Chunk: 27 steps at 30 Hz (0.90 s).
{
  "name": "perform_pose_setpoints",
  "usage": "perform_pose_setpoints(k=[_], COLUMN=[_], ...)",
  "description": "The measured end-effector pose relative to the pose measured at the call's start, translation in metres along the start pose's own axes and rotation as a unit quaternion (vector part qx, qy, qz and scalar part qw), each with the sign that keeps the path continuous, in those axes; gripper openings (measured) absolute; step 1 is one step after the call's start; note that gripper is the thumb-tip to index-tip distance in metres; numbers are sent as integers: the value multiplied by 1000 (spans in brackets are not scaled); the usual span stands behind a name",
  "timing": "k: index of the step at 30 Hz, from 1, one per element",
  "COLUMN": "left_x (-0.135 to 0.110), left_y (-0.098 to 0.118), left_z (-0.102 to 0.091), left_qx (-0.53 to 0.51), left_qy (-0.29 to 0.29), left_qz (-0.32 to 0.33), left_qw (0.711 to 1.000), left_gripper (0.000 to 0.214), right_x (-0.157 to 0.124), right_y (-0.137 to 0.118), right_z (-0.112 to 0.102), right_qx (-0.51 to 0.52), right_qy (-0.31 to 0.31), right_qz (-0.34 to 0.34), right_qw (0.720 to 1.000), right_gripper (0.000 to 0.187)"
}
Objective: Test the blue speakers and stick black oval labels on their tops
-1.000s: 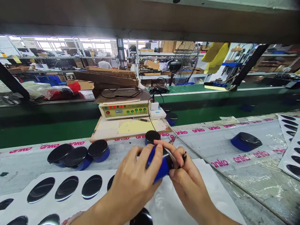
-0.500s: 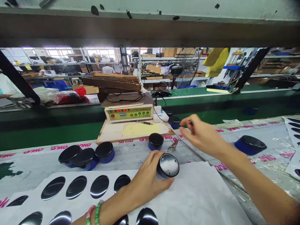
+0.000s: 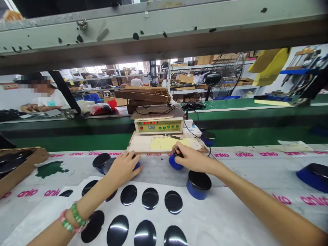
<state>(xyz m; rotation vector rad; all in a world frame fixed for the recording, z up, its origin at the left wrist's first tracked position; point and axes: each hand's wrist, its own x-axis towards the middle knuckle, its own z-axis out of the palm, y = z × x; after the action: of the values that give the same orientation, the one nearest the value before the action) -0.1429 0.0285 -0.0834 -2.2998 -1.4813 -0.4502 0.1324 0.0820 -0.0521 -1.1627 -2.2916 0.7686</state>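
My left hand (image 3: pixel 124 165) is closed around a round blue-and-black piece (image 3: pixel 137 165), mostly covered by the fingers. My right hand (image 3: pixel 189 156) grips another round blue-and-black piece (image 3: pixel 175 162), which looks tilted on the bench. Just in front of the right hand, a third such piece (image 3: pixel 199 184) stands upright, glossy black on top and blue around the side. Beside my left hand are more of these pieces (image 3: pixel 100 162), partly hidden. Below both hands, a white sheet (image 3: pixel 205 222) carries rows of glossy black discs (image 3: pixel 150 198).
Behind the hands stands a control box (image 3: pixel 159 125) with red lights, on a board with a yellow sheet (image 3: pixel 164 143). A cardboard box (image 3: pixel 42 159) of black parts is at left. Another round piece (image 3: pixel 314 176) lies at right. A person (image 3: pixel 51 97) sits across the green conveyor (image 3: pixel 107 136).
My left hand has let go of the piece with the silvery inside and moved left onto another. My right hand has come down onto a piece. The view has shifted left.
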Motion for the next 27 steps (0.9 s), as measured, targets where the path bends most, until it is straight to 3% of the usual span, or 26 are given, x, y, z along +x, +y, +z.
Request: perform_pose_setpoints(k=[3, 5, 8, 10, 12, 18, 22, 25, 27], left_x=[5, 12, 23, 28, 29, 16, 2, -8, -17], left_y=[14, 35, 74, 95, 105, 105, 106, 91, 61], left_z=[-8, -18, -34, -44, -51, -57, -56, -70, -84], left_qx=[-14, -40, -186, -290, -330, -350, -379, -368, -322], left_qy=[3, 6, -32, -45, -33, -59, -58, -13, 52], left_qz=[-5, -1, -27, -65, -90, -132, -165, -173, -248], left_qw=[1000, 999, 982, 954, 939, 925, 909, 914, 912], left_gripper=[14, 40, 80, 78, 69, 79, 83, 72, 62], right_x=[-12, -19, -27, -29, -31, -37, -39, -42, -48], right_y=[-15, -25, -35, -39, -40, -49, -57, -54, -45], right_z=[-5, -6, -1, 4, 8, 24, 27, 5, -20], right_qx=[94, 148, 208, 242, 273, 317, 272, 138, 38], right_qy=[19, 29, 41, 56, 70, 84, 64, 50, 74], right_qz=[-10, -15, -33, -47, -57, -57, -75, -102, -90], right_qw=[995, 988, 977, 968, 958, 943, 957, 984, 993], right_gripper=[4, 5, 2, 6, 11, 20, 25, 27, 34])
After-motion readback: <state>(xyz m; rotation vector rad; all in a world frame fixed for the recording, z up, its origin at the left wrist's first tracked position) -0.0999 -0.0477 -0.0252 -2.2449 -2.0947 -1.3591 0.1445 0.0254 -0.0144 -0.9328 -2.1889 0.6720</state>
